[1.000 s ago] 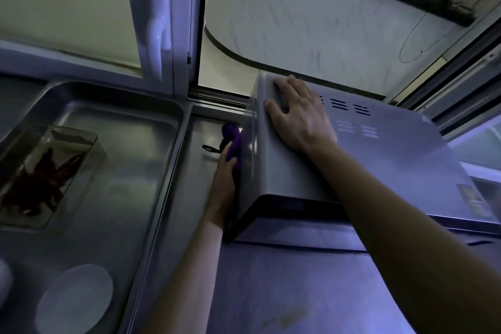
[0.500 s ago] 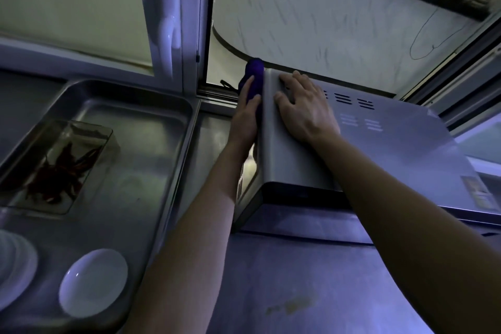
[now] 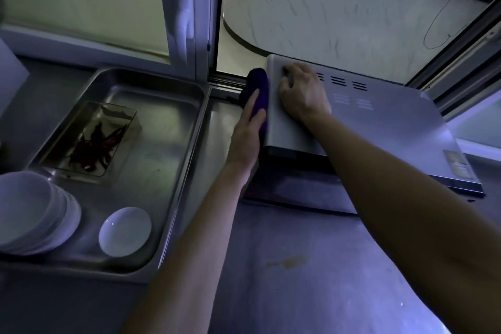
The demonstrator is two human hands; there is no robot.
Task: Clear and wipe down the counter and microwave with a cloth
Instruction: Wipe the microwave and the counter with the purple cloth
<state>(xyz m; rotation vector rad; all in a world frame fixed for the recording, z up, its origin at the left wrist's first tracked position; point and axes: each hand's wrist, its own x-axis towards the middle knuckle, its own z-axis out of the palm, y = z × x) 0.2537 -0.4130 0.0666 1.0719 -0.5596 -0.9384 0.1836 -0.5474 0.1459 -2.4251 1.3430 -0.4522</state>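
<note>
A silver microwave [image 3: 379,127] stands on the steel counter [image 3: 298,279] against the window sill. My left hand [image 3: 248,133] presses a purple cloth [image 3: 259,89] flat against the microwave's left side wall, near its top back corner. My right hand [image 3: 301,95] rests palm down on the microwave's top, close to the left edge and the vent slots, with its fingers curled a little. Most of the microwave's left wall is hidden behind my left hand and the cloth.
A steel tray [image 3: 179,171] lies left of the microwave, holding a clear box of dried red chillies [image 3: 95,141], a small white dish [image 3: 124,230] and a stack of white plates [image 3: 35,211]. A window frame with a white handle [image 3: 183,8] rises behind. A brownish stain [image 3: 287,262] marks the counter.
My left hand has slid the cloth from low on the microwave's side up to its top back corner. My right hand has stayed on the top.
</note>
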